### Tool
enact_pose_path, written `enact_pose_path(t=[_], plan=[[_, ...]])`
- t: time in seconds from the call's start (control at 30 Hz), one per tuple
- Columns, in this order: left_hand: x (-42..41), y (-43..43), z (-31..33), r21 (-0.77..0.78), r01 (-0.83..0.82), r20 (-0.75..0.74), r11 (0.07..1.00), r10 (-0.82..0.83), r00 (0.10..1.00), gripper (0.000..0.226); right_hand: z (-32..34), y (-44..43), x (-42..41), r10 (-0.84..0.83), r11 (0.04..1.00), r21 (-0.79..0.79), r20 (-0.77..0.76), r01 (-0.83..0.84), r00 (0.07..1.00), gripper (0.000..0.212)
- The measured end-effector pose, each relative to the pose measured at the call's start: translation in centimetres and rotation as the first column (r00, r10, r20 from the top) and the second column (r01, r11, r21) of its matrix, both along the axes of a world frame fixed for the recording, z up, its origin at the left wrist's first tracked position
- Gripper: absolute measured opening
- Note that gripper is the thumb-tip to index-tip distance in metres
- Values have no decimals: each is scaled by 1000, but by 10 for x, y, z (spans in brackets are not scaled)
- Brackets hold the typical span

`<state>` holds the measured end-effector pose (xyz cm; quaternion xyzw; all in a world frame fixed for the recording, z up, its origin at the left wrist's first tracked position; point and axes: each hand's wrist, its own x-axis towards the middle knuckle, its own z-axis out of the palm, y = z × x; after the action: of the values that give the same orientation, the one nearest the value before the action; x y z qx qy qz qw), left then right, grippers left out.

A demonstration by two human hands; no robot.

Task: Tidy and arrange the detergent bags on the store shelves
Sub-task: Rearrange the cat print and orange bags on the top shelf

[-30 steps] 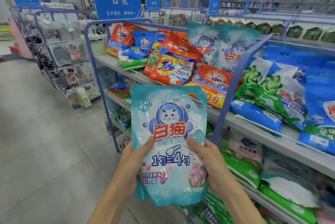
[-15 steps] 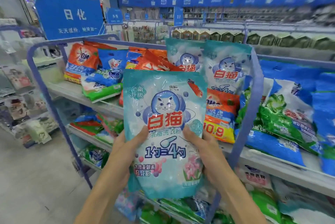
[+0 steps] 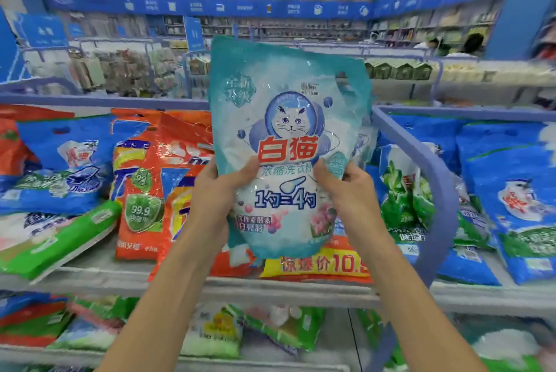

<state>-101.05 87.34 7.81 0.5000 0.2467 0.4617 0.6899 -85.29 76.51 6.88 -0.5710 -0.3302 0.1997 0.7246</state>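
I hold a teal detergent bag (image 3: 285,119) with a white cat logo upright in front of the top shelf. My left hand (image 3: 216,191) grips its left side, thumb across the front. My right hand (image 3: 349,191) grips its right side the same way. Behind it on the top shelf (image 3: 270,284) lie orange detergent bags (image 3: 150,185). Blue and green bags (image 3: 63,170) lie to the left. The held bag hides whatever stands directly behind it.
A purple shelf divider rail (image 3: 433,179) curves down just right of the bag, with green and blue bags (image 3: 505,191) beyond it. A yellow price label (image 3: 316,265) sits at the shelf front. The lower shelf (image 3: 210,353) holds more bags. People stand at the far right.
I have turned to face the shelf straight on and moved closer. Both hands raised the teal bag higher, now over the top shelf.
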Motion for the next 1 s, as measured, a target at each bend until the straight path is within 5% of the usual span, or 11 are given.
enact_pose_path(t=[0.13,0.43,0.57,0.8,1.0], plan=[[50,37,4,93,62,-8,994,-61,998,26,3,24,33,-152,988,2,54,152,987,11],[137,81,-26,78,62,-29,995,-60,998,31,-24,66,87,-362,924,-98,88,370,928,13],[145,94,-52,-35,-20,-70,999,17,997,27,-39,65,82,-302,871,-327,234,367,924,41],[137,104,-58,-102,-42,-141,994,28,990,32,-72,12,53,-126,696,-583,476,419,870,42],[132,99,-41,-56,-74,-115,996,68,991,19,-58,-9,43,-113,574,-732,374,368,920,76]])
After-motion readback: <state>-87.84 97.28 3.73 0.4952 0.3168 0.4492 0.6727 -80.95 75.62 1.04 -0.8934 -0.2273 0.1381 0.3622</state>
